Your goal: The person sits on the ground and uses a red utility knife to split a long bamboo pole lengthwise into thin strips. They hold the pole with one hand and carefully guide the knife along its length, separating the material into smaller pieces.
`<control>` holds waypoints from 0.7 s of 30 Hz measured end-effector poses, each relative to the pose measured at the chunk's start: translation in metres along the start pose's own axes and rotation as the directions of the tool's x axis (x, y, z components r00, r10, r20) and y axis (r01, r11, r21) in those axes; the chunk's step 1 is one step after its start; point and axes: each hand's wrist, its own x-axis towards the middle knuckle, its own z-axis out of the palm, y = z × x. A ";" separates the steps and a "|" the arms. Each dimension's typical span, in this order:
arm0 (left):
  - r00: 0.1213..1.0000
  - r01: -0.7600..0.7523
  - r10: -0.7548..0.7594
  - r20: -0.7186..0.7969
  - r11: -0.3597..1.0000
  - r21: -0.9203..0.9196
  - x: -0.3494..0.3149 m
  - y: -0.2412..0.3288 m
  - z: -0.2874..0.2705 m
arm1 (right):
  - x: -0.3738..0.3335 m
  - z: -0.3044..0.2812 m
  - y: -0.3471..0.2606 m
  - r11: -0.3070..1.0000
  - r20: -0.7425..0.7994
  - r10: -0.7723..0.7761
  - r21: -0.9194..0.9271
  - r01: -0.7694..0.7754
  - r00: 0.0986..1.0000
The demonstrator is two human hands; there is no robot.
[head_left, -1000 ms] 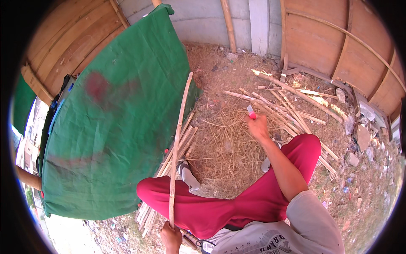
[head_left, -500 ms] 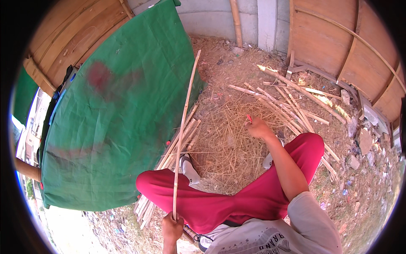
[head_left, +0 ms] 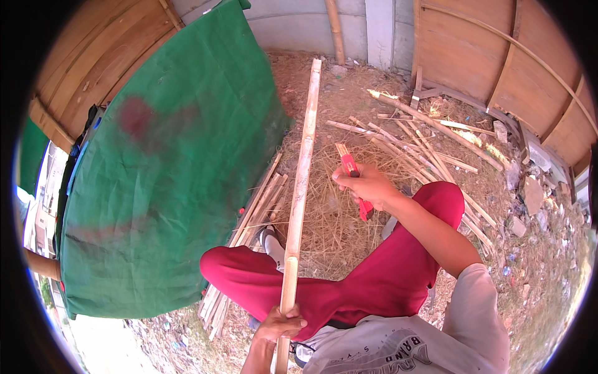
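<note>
My left hand (head_left: 279,325) is closed round the lower part of a long split-bamboo strip (head_left: 303,168). The strip stands out away from me, its broad pale face showing, and its far end reaches over the bare ground. In my right hand (head_left: 372,187) is a red utility knife (head_left: 350,164), gripped round its handle. Its tip points up and slightly left, and it is apart from the bamboo strip, to the right of it. Thin bamboo shavings (head_left: 330,215) cover the ground between my feet.
Cut bamboo strips (head_left: 258,209) lie beside my left leg along a green tarp (head_left: 180,181). More strips (head_left: 436,165) and a thicker pole (head_left: 436,126) lie ahead right. Wooden panels (head_left: 479,56), a grey wall (head_left: 286,31) and rubble (head_left: 533,193) border the space.
The bamboo strip has turned to show its broad face and shifted right, with my left hand moving up and right. My right hand has come lower and nearer the strip, showing more of the knife.
</note>
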 end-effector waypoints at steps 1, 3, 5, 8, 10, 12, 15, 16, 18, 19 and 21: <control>1.000 0.003 -0.003 0.020 1.000 0.001 0.003 0.002 0.000 | 0.002 0.000 -0.001 0.999 0.011 0.033 0.009 -0.033 0.999; 0.997 0.016 -0.015 0.069 1.000 -0.006 0.012 0.007 0.002 | 0.007 0.001 -0.002 0.995 0.032 0.097 0.026 -0.098 0.995; 0.991 0.033 -0.030 0.133 0.999 -0.020 0.023 0.016 0.005 | 0.018 0.005 0.005 0.983 -0.065 0.082 0.170 -0.070 0.994; 0.972 0.052 -0.049 0.231 0.999 -0.010 0.040 0.031 0.011 | 0.030 0.013 0.011 0.940 -0.124 0.053 0.340 -0.008 0.991; 0.968 0.076 -0.077 0.238 0.997 0.017 0.052 0.046 0.016 | 0.043 0.016 0.019 0.932 -0.180 -0.001 0.355 0.066 0.984; 0.958 0.074 -0.098 0.271 0.993 0.096 0.062 0.067 0.014 | 0.050 0.015 0.015 0.936 -0.260 0.026 0.344 0.067 0.965; 0.958 -0.145 0.002 0.286 0.864 0.482 0.075 0.099 -0.008 | 0.057 -0.004 0.012 0.907 -0.358 0.011 0.397 0.142 0.934; 0.952 -0.270 0.099 0.290 0.718 0.642 0.071 0.112 -0.017 | 0.056 -0.010 0.009 0.895 -0.391 0.015 0.416 0.162 0.920; 0.900 -0.424 0.355 0.252 0.589 0.687 0.060 0.130 -0.042 | 0.055 -0.020 0.005 0.861 -0.468 0.001 0.449 0.237 0.884; 0.843 -0.501 0.493 0.216 0.574 0.648 0.051 0.143 -0.049 | 0.055 -0.027 0.004 0.845 -0.491 -0.007 0.462 0.267 0.871; 0.656 -0.528 0.754 -0.010 0.469 0.708 0.032 0.172 -0.056 | 0.052 -0.040 0.002 0.819 -0.528 -0.022 0.478 0.318 0.849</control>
